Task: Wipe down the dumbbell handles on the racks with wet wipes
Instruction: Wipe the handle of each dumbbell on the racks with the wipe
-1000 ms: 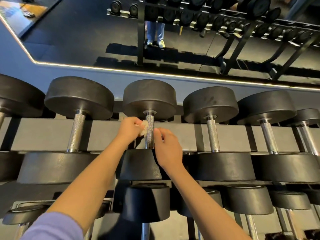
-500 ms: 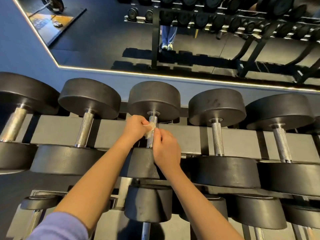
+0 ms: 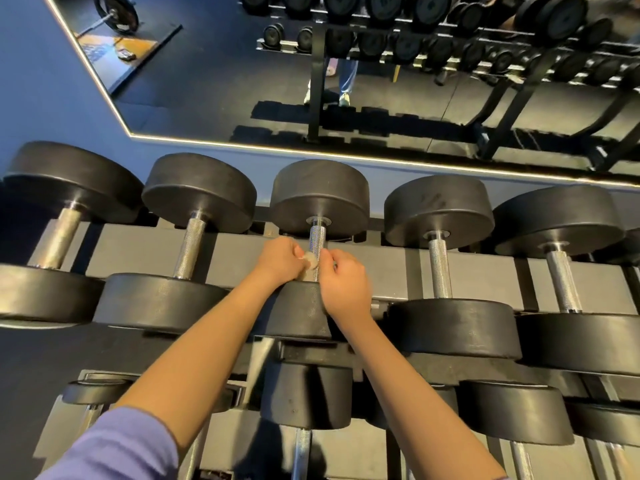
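Five black dumbbells (image 3: 199, 188) with thick, round, matte rubber heads lie side by side on the upper tier of a grey metal rack (image 3: 235, 258). Each one has a chrome handle with a fine knurled texture. The middle dumbbell (image 3: 320, 195) is the one under work, and its knurled steel handle (image 3: 317, 239) runs away from the person, between the far head and the near head. A small, crumpled, whitish wet wipe (image 3: 309, 262) lies across the lower part of this handle, touching the metal. The left hand (image 3: 280, 259) is just left of the handle, fingers curled, pinching one end of the wet wipe. The right hand (image 3: 344, 287) is just right of it, back toward the camera, fingers curled in and pinching the other end. Both forearms reach forward, nearly straight, and come together at the handle. A lilac fabric sleeve (image 3: 114, 445) covers the left upper arm. A wide mirror (image 3: 207, 81) with a lit edge is behind the rack.
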{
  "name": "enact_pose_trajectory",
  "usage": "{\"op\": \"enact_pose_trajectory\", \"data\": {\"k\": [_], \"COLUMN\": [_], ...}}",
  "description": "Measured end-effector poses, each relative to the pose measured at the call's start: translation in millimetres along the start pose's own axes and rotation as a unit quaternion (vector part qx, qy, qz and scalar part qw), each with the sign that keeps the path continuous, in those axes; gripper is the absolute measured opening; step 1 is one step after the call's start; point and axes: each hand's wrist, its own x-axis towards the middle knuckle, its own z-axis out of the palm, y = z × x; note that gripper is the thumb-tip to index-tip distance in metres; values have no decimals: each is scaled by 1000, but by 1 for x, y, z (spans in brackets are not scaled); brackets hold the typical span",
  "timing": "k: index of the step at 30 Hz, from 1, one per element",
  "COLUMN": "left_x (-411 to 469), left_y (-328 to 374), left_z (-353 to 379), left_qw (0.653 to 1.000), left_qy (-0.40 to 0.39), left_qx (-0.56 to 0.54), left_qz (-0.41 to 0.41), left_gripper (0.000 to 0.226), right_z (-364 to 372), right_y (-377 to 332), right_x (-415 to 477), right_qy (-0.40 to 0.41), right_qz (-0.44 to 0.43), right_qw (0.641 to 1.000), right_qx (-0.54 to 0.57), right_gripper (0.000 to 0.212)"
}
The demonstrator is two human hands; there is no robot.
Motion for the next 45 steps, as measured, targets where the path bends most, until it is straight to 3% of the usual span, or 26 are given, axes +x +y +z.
{"op": "enact_pose_trajectory", "data": {"k": [4, 9, 15, 19, 21, 22, 24, 26, 32, 42, 45], "left_x": [-17, -43, -43, -38, -36, -35, -30, -22, 12, 13, 16], "left_y": [-14, -73, -99, -105, -108, -109, -112, -118, -128, -133, -132], "left_z": [-25, -100, -119, -119, -119, -120, -124, -131, -140, -149, -148], "left_qw": [997, 976, 979, 977, 975, 974, 968, 964, 977, 993, 993], "left_qy": [68, 140, 181, 208, 216, 221, 236, 246, 202, 49, 67], "left_qx": [13, 136, 56, -13, -32, -48, -83, -94, -53, 82, 71], "left_qz": [39, 98, 75, 52, 41, 29, -6, -35, -49, -74, -65], "left_gripper": [5, 7, 18, 17, 15, 12, 9, 7, 8, 7, 7], "right_z": [-2, 1, 40, 81, 105, 119, 144, 159, 171, 166, 165], "right_y": [-3, -15, -58, -91, -108, -112, -117, -116, -99, -106, -106], "right_x": [0, -4, -21, -25, -25, -29, -36, -41, -38, -36, -35], "right_qy": [-19, -19, 4, -78, -134, -139, -68, -73, 66, 66, 43], "right_qz": [-2, -9, -101, -109, -49, -20, -23, -24, -168, -185, -177], "right_qw": [999, 988, 935, 952, 972, 978, 989, 994, 960, 962, 967], "right_qx": [-45, -152, -341, -275, -188, -155, -131, -79, -215, -188, -179], "right_gripper": [36, 41, 31, 34, 39, 40, 33, 23, 28, 38, 31]}}
